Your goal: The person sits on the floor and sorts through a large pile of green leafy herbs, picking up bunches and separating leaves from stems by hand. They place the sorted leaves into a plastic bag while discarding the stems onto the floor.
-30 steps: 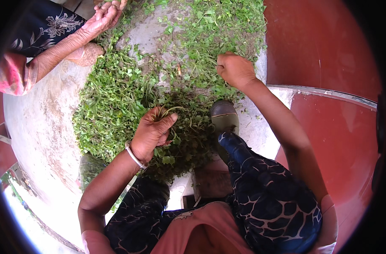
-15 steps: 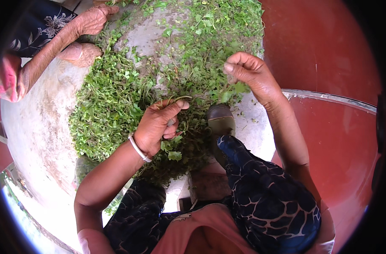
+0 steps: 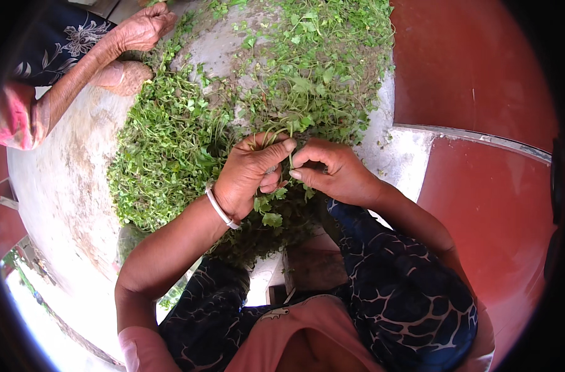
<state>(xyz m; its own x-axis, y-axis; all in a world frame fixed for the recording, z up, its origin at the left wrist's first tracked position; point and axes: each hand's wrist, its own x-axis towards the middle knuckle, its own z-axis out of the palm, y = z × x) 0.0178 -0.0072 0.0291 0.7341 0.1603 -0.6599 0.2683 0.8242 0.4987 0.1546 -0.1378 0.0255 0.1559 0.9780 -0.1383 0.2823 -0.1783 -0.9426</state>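
Several thin green leafy stems [image 3: 269, 203] run through the closed fingers of my left hand [image 3: 248, 167], with leaves hanging below the palm and stalk ends showing above the thumb. My right hand [image 3: 335, 170] is right beside it, thumb and forefinger pinching a single slender stem [image 3: 291, 149] that stands upright near the left thumb tip. Under and beyond both hands lies a broad heap of leafy greens [image 3: 164, 149], densest to the left. Looser greens [image 3: 319, 74] are strewn across the ground farther off.
At the upper left, another person's hand [image 3: 143, 30] reaches over the far edge of the greens, a bare foot [image 3: 124, 77] beneath it. Red floor panels [image 3: 481, 204] with a pale strip [image 3: 481, 140] lie on the right. My patterned trouser knees flank a small wooden seat [image 3: 310, 266].
My right hand has come down and left from the far right to meet my left hand, and now pinches a stem there. My left hand has shifted slightly right and up.
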